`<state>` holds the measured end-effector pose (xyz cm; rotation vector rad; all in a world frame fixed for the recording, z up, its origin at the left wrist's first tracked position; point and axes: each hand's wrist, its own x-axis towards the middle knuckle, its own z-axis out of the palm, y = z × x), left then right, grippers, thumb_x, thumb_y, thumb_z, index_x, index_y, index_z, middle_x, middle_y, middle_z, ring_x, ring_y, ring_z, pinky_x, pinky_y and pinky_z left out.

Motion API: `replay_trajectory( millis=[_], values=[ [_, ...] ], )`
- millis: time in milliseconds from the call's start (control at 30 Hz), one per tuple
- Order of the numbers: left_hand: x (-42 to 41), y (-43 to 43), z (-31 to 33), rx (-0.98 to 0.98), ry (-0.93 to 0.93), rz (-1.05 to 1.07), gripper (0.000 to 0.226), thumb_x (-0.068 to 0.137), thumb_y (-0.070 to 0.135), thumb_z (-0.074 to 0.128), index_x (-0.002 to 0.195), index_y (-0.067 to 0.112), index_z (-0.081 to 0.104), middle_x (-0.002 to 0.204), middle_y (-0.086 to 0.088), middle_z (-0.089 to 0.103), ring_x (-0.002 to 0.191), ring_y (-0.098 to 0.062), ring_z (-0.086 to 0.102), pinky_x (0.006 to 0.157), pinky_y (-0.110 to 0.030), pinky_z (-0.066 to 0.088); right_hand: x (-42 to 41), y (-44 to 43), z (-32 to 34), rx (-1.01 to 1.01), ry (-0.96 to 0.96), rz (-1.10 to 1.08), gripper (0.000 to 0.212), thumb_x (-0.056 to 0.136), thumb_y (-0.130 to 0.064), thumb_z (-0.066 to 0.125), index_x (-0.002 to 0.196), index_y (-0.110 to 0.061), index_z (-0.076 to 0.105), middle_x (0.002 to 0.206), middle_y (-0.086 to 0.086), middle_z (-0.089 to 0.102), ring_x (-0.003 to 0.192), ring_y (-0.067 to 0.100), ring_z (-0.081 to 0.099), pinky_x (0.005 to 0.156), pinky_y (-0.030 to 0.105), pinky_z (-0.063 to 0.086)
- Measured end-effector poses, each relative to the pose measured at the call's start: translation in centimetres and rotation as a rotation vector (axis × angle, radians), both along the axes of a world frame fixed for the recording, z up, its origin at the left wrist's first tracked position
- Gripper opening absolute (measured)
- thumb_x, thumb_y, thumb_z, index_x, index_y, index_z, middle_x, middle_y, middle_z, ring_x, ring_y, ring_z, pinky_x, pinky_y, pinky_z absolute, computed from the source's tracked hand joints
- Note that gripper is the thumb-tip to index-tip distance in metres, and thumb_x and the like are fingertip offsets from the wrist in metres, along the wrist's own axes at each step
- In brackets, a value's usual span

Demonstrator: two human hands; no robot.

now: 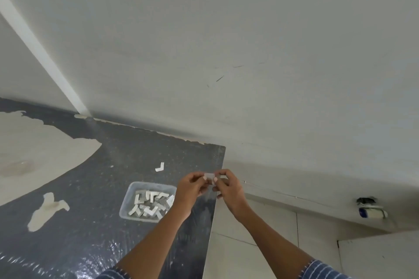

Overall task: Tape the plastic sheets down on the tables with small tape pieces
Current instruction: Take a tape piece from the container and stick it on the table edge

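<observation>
Tape piece (209, 176): small, pale, squarish, pinched between left hand (192, 186) and right hand (229, 184), fingertips of each curled onto opposite ends, held in the air just above the right edge of the table (204, 156). Probably near weightless, thin and floppy, tacky on one face, prone to curling onto itself or clinging to skin. Best kept by the very ends, stretched flat, sticky face away from the fingers, then pressed down from the middle outward.

Nearest, at the bottom edge: striped blue sleeves (322, 269) on both forearms. Under the left forearm, plastic sheet (86, 249), clear, glossy and wrinkled, lying over the dark speckled tabletop; likely slippery and quick to shift or lift unless pinned. Just left of the left hand, a clear tub (127, 201) on the tabletop, filled with small pale pieces, many bent into an L shape, presumably more tape. Slightly beyond, one loose L-shaped piece (159, 167) lying alone on the dark surface. Further left, large beige patches of worn tabletop. Extent of the sheet toward the far corner: not discernible.

To the right, below table level, pale floor tiles (231, 260). Beyond everything, a plain white wall (249, 52) with a few faint scuffs, and low on the far right a small wall fitting (371, 208), too blurred to name.
</observation>
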<state>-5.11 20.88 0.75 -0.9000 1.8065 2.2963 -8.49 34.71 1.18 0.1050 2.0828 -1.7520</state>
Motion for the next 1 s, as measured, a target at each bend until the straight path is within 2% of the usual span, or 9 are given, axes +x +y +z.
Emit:
replay_trajectory(
  millis=[100,333,567,733,867,1000],
  values=[
    [-1.8,-0.2,-0.8,0.014,0.013,-0.036,0.019,0.091,0.007,0.066,0.111,0.01,0.067,0.1,-0.017,0.074,0.093,-0.032,0.072,0.088,-0.044,0.059,-1.4,0.2,-0.7,0.003,0.004,-0.039,0.006,0.097,-0.01,0.055,0.099,-0.009,0.061,0.089,0.014,0.07,0.07,0.015,0.065,0.059,0.028,0.054],
    [-6.8,0.2,-2.2,-0.026,-0.024,-0.065,0.014,0.094,0.004,0.062,0.107,0.006,0.067,0.099,-0.018,0.072,0.085,-0.025,0.071,0.073,-0.029,0.062,-6.3,0.2,-2.9,0.026,-0.015,-0.082,0.006,0.095,-0.007,0.06,0.099,-0.012,0.062,0.083,0.01,0.068,0.066,0.018,0.069,0.063,0.034,0.059],
    [-15.3,0.1,-6.5,-0.132,-0.146,-0.134,0.008,0.094,0.007,0.063,0.1,0.01,0.067,0.096,-0.019,0.07,0.083,-0.024,0.069,0.071,-0.029,0.059,-13.7,0.1,-6.7,0.046,-0.107,-0.168,0.005,0.093,-0.004,0.061,0.095,-0.009,0.062,0.082,0.009,0.066,0.065,0.023,0.068,0.063,0.04,0.06],
    [-19.7,0.1,-9.5,-0.268,-0.189,-0.203,0.013,0.096,0.011,0.059,0.108,0.009,0.065,0.092,-0.011,0.07,0.079,-0.021,0.066,0.067,-0.028,0.057,-17.9,0.4,-9.6,0.059,-0.168,-0.244,0.008,0.094,-0.003,0.057,0.096,-0.009,0.062,0.086,0.009,0.065,0.063,0.022,0.068,0.061,0.039,0.056],
    [-21.3,-0.4,-11.3,-0.478,-0.152,-0.313,0.016,0.094,0.01,0.061,0.108,0.015,0.066,0.097,-0.003,0.071,0.09,-0.023,0.067,0.086,-0.04,0.057,-20.4,0.2,-11.7,0.094,-0.197,-0.287,0.007,0.094,-0.006,0.058,0.096,-0.011,0.063,0.09,0.009,0.065,0.063,0.02,0.067,0.058,0.035,0.054],
    [-21.8,-0.7,-11.8,-0.545,-0.115,-0.355,0.02,0.094,0.008,0.058,0.108,0.021,0.064,0.093,0.001,0.068,0.085,-0.019,0.064,0.081,-0.038,0.057,-21.4,-0.5,-12.3,0.115,-0.211,-0.274,0.007,0.094,-0.01,0.059,0.093,-0.016,0.063,0.093,0.009,0.066,0.066,0.018,0.069,0.057,0.033,0.053]
  ],
)
